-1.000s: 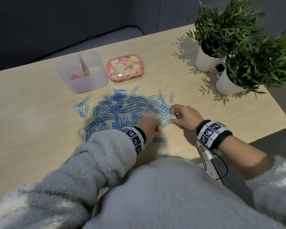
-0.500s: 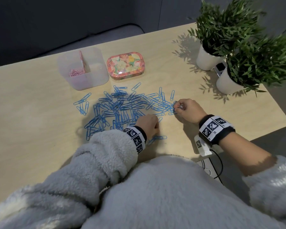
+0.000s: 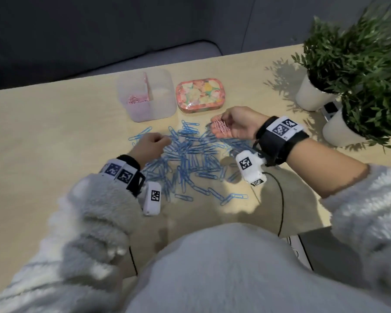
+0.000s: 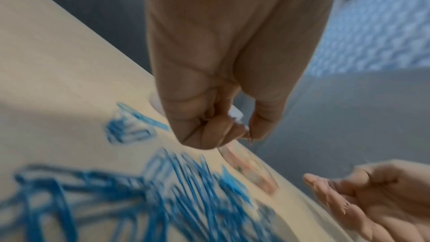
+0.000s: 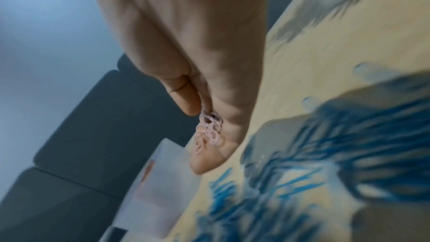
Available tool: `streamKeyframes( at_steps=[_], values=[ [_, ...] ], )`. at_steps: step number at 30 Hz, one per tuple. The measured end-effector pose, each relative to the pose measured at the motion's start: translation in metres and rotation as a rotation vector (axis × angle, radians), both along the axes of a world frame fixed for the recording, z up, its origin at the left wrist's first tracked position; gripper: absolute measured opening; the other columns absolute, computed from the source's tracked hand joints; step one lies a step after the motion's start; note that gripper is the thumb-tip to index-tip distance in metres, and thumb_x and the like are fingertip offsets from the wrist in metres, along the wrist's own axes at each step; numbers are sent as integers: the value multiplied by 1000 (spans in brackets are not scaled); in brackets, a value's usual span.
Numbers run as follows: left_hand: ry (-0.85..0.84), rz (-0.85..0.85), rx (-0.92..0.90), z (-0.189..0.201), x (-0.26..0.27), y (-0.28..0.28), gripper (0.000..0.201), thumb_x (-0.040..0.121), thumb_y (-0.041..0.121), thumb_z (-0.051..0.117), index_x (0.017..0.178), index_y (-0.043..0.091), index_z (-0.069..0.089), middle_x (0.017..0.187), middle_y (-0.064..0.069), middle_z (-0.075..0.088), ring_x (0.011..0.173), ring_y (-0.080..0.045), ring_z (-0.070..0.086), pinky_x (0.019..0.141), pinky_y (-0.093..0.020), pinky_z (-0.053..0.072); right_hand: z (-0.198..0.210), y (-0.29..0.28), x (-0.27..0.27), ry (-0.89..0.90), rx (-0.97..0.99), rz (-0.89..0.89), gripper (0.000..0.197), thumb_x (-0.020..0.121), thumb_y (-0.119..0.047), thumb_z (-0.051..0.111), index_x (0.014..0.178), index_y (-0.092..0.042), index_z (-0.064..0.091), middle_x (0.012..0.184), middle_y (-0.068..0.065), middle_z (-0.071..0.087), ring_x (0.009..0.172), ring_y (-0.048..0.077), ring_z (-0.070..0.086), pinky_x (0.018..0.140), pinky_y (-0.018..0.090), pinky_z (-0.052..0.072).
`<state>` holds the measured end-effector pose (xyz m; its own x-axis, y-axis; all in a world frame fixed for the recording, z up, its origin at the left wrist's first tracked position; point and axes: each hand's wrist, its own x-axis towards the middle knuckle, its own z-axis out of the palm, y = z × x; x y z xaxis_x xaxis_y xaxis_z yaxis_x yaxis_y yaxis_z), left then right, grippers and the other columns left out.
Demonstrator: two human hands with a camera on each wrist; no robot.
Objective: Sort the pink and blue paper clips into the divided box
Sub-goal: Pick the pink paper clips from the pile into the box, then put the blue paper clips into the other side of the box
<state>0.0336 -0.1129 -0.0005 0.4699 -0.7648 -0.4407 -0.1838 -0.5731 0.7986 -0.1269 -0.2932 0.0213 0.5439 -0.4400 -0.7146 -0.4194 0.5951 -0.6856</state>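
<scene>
The bench [image 3: 43, 136] carries the divided box [image 3: 165, 102] near its far edge. Some pink clips [image 3: 137, 99] are already sorted into its left compartment; the right one looks unfilled. A spread of blue clips [image 3: 190, 159] is left unsorted at mid-bench, so roughly half is judged done. Two potted plants [image 3: 339, 55] and a floral tin [image 3: 200, 96] stand clear of the route. A pink bunch [image 3: 221, 126] lies in the cupped right hand [image 3: 235, 125]; the left hand [image 3: 149, 146] is curled, its contents cannot be told.
</scene>
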Motion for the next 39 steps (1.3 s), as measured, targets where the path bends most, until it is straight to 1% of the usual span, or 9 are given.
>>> streamKeyframes(
  at_steps=[5, 11, 16, 22, 24, 29, 32, 35, 39],
  values=[
    [-16, 162, -24, 12, 53, 39, 13, 93, 11, 50, 86, 4, 58, 61, -6, 39, 54, -15, 35, 41, -13, 33, 33, 10, 89, -195, 125, -35, 27, 92, -1, 24, 78, -3, 47, 78, 16, 55, 65, 27, 63, 51, 35, 57],
    [-41, 197, 23, 17, 84, 66, 17, 92, 13, 52, 76, 8, 55, 60, -4, 40, 53, -15, 36, 50, -20, 31, 52, 20, 172, -278, 147, -60, 23, 94, -8, 27, 79, -1, 43, 77, 16, 49, 69, 27, 52, 51, 34, 56],
    [-156, 165, 3, 26, 101, 45, 13, 90, 12, 54, 79, 6, 55, 58, -3, 41, 52, -14, 36, 41, -14, 32, 38, 29, 215, -146, 31, 20, 25, 95, -29, 35, 81, -9, 38, 76, 8, 34, 64, 18, 33, 63, 32, 32],
    [-231, 197, -61, 38, 114, -24, 28, 83, 12, 57, 58, 16, 46, 59, -2, 45, 54, -14, 40, 61, -26, 35, 41, 22, 194, -246, 64, 141, 37, 97, -34, 29, 62, -20, 32, 64, 0, 21, 55, 13, 17, 54, 25, 24],
    [-305, 223, -61, 39, 115, -44, 26, 83, 12, 54, 58, 17, 48, 72, -7, 57, 68, -19, 52, 69, -27, 41, 44, 21, 170, -213, -39, 109, 37, 97, -32, 31, 65, -17, 42, 64, -1, 36, 56, 11, 33, 56, 21, 36],
    [-482, 224, 15, 36, 111, -71, 16, 83, 11, 48, 91, 12, 61, 112, -12, 66, 105, -29, 61, 92, -32, 48, 36, 16, 93, -119, -264, 80, 18, 92, -11, 45, 98, -8, 61, 86, 8, 66, 72, 15, 62, 61, 20, 53],
    [-479, 106, 30, 28, 107, -71, 30, 85, 12, 49, 112, 8, 60, 122, -12, 60, 115, -29, 55, 98, -31, 43, 19, 12, 49, 10, -481, 163, 24, 92, -1, 42, 81, -12, 61, 71, -1, 67, 52, 2, 60, 56, 19, 48],
    [-583, 77, -175, 23, 92, -56, 33, 79, 16, 44, 104, 7, 64, 116, -13, 62, 110, -32, 55, 98, -38, 44, -9, 11, 22, 179, -772, 392, 25, 90, 4, 44, 82, -7, 64, 77, 2, 65, 53, -11, 58, 60, 10, 47],
    [-772, -114, -233, 3, 45, -18, 23, 83, 11, 49, 98, 11, 66, 105, -12, 64, 102, -31, 54, 91, -39, 41, -44, 19, 13, 352, -1102, 678, 42, 80, 4, 43, 115, -9, 63, 120, 17, 61, 111, 33, 56, 101, 38, 42]
  ],
)
